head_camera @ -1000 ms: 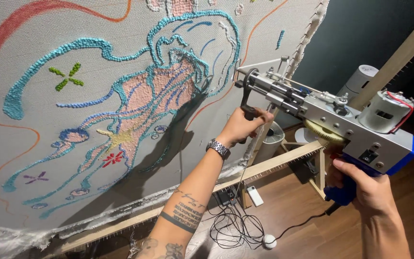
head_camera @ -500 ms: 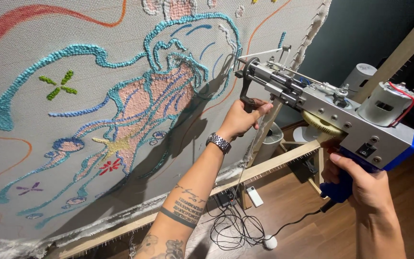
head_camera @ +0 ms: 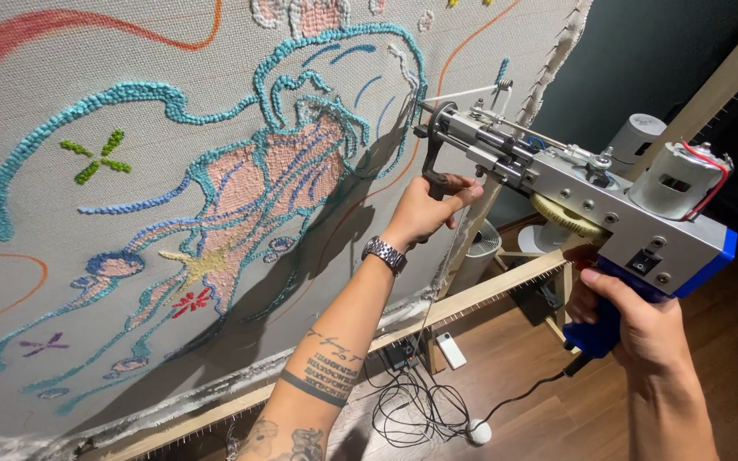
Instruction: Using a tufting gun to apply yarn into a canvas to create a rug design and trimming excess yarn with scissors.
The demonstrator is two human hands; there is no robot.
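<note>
- The tufting gun point(head_camera: 574, 192) sits at about two o'clock in the view, its needle end pressed to the stretched backing cloth point(head_camera: 61, 102) at the right edge of the teal-outlined figure point(head_camera: 266, 179).
- The left hand point(head_camera: 424, 213) is clenched round the dark front handle below the barrel, fingers fully wrapped and no gap showing; a metal watch point(head_camera: 383, 253) sits on that wrist.
- The right hand point(head_camera: 634, 320) is closed round the blue rear grip point(head_camera: 595, 329) at four o'clock, with the forefinger laid along the front of it near the trigger area; whether it is pressing I cannot tell.
- Risk: the needle meets the cloth at a slant. If the gun is not held square and firmly against the cloth, the tip could skip or tear it instead of seating loops.
- Risk: the pale yarn point(head_camera: 467, 91) runs to the needle from about one o'clock. A snag or slack there would likely leave a gap in the line.
- Risk: the black cord point(head_camera: 506, 401) trails from the grip to a tangle of cable point(head_camera: 412, 410) on the wooden floor point(head_camera: 557, 410) at six o'clock. A pull on it could jerk the gun off its line.
- Risk: the work lies close to the wooden frame point(head_camera: 489, 290) edge, so the barrel could knock the rail.
</note>
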